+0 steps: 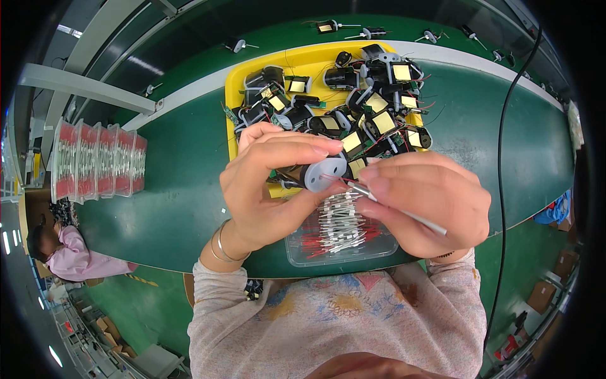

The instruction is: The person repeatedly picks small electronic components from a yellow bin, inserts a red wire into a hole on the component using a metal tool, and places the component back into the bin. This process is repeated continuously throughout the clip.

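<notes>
My left hand [262,180] is closed round a small black cylindrical unit with a round grey end cap [325,174], the cap turned to the right. Between the fingertips of my right hand [435,199] is a thin white stick [413,218], its tip close to the cap. Fine red wire shows between the cap and my right fingertips. Below my hands lies a clear plastic tray [297,256] full of white sticks with red wire ends. Just beyond them, a yellow bin [233,82] holds many similar black units with yellow pads, partly hidden by my hands.
Stacked clear trays [98,161] with white and red pieces stand at the left of the green table [170,215]. A black cable [503,158] hangs down on the right. Several finished-looking units [372,33] lie on the green belt behind. Another person [72,252] sits at far left.
</notes>
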The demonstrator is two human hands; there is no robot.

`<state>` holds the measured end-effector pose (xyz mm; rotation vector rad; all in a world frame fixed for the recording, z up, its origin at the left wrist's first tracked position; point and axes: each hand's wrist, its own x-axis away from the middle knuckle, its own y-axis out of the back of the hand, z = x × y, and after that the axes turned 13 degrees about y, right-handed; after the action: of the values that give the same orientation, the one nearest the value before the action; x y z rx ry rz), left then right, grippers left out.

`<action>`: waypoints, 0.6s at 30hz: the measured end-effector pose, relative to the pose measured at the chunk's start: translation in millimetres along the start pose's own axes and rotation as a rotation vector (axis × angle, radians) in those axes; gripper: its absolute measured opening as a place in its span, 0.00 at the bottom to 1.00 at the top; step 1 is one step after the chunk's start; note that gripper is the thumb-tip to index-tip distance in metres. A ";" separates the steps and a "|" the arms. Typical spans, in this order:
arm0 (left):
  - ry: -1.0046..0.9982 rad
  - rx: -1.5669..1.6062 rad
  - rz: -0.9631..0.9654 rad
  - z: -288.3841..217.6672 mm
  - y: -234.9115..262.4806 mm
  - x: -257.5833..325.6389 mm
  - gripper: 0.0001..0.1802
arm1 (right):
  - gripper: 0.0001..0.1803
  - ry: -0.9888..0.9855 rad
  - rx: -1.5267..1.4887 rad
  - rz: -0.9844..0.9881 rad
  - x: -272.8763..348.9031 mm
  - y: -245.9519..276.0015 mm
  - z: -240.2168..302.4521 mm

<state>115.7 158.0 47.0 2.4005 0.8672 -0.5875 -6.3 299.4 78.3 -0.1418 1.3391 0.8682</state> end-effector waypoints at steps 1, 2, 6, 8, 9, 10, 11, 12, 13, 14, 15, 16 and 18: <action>-0.010 -0.004 -0.002 0.7 0.1 -0.1 0.22 | 0.17 -0.019 0.000 -0.002 -0.6 -0.7 0.0; -0.020 -0.009 -0.004 1.0 0.2 -0.2 0.22 | 0.17 -0.019 -0.004 -0.006 0.1 -1.9 -0.6; -0.045 -0.161 0.149 -1.9 8.6 -2.3 0.22 | 0.15 -0.022 -0.018 -0.012 2.3 -8.4 -6.5; -0.064 -0.171 0.099 0.1 7.3 -2.6 0.25 | 0.14 -0.062 -0.048 0.003 -1.8 -5.4 -8.0; -0.021 -0.098 0.090 0.0 6.3 -1.4 0.23 | 0.14 -0.088 -0.053 0.014 -1.7 -3.4 -8.1; 0.024 -0.027 0.078 -1.2 5.2 0.9 0.22 | 0.14 -0.113 -0.061 0.025 -1.9 -1.4 -8.3; 0.068 0.044 0.065 -3.1 4.0 3.2 0.21 | 0.14 -0.136 -0.056 0.037 -0.3 0.7 -8.3; 0.142 0.196 0.066 -6.3 2.0 5.0 0.19 | 0.13 -0.158 -0.051 0.048 0.4 1.5 -7.8; 0.215 0.354 0.071 -9.7 -1.5 6.1 0.17 | 0.14 -0.144 -0.017 0.035 0.9 1.1 -5.7; 0.288 0.511 0.076 -13.3 -2.9 7.2 0.16 | 0.14 -0.129 0.016 0.022 1.0 0.0 -2.6; 0.325 0.557 0.084 -17.7 -1.8 8.3 0.15 | 0.14 -0.113 0.049 0.009 1.2 -0.6 -1.0; 0.361 0.604 0.096 -22.0 -0.4 8.7 0.14 | 0.15 -0.059 0.081 0.000 2.6 -0.4 -1.5; 0.339 0.558 0.098 -23.4 0.6 9.3 0.12 | 0.16 0.038 0.148 -0.002 5.0 -1.0 -1.2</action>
<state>127.7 175.8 60.2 3.0972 0.7861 -0.4285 -6.8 300.3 73.1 -0.0441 1.4337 0.7647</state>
